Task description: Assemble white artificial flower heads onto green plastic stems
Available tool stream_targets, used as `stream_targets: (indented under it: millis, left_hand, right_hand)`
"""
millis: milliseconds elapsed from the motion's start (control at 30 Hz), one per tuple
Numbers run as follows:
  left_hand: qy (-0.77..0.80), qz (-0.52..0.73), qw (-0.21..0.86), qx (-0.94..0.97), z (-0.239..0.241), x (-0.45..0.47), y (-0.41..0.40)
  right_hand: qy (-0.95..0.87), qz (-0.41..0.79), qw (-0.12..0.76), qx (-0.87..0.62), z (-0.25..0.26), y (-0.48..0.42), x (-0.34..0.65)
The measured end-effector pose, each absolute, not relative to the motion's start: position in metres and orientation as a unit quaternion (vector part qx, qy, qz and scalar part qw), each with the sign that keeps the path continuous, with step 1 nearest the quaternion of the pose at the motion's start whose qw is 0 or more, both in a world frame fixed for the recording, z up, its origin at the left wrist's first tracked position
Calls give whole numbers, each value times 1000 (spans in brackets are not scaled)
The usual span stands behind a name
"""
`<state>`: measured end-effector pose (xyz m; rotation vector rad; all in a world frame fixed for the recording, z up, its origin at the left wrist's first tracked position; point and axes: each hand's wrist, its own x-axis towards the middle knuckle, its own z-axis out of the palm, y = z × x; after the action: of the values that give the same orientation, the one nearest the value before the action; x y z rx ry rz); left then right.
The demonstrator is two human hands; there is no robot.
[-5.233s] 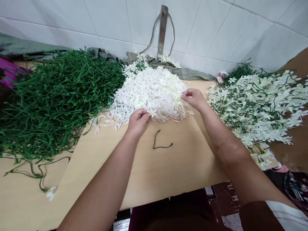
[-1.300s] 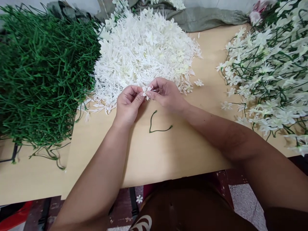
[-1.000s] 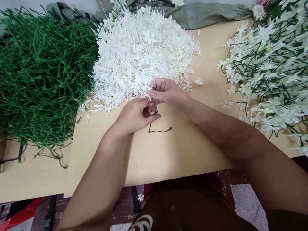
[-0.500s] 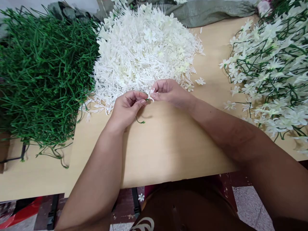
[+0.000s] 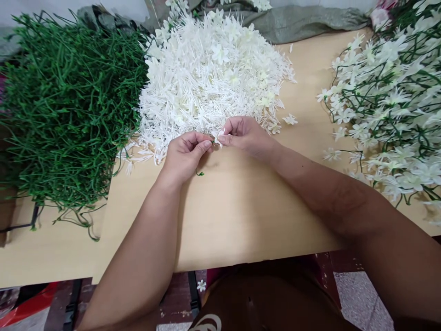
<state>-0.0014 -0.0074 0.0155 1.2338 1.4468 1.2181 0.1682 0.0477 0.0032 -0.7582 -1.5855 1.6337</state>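
My left hand point(image 5: 188, 154) pinches a thin green plastic stem point(image 5: 200, 174) between thumb and forefinger. One tip of the stem pokes out toward the right, and another forked end hangs below the palm. Facing it, my right hand point(image 5: 243, 133) grips a small white artificial flower point(image 5: 220, 138) in its fingertips. Stem tip and flower meet in the narrow gap between the hands; whether the tip sits inside the flower I cannot tell. Right behind both hands rises a heap of loose white flower pieces point(image 5: 206, 78).
A tall pile of green stems point(image 5: 72, 110) stands at the left. White flowers on green stems point(image 5: 396, 119) lie heaped at the right. A single blossom point(image 5: 290, 119) rests on the wooden tabletop point(image 5: 220, 220). Grey-green cloth point(image 5: 310, 20) runs along the back. One flower point(image 5: 201, 285) lies below the table edge.
Both hands stay pinched and have shifted slightly right in view, along with the whole scene. The hanging stem end has turned a little. Stem and flower remain held close together.
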Motion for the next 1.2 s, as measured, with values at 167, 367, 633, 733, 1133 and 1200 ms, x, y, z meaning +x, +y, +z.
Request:
stream_targets:
  millis: [167,367,633,733,1133,1200]
  left_hand:
    - [572,483,434,501,15,-2,-7]
    - [571,474,453,494,15,-2,-7]
    - [587,464,439,497,16,-1,-5]
    - [592,457,429,507,16,-1,-5]
    - [584,454,419,526,16,2,-5]
    - [573,466,427,522,16,1,-5]
  right_hand:
    - [-623,625,363,-298,3,48,168]
    - [-684,548,383,-291,1,44,165]
    - [-763,424,383,-303,3,34,163]
    - [-759,435,376,-306,2,34,162]
    - [-728,477,344,-353,12,29,158]
    - [-707,507,344,-354,12,31,158]
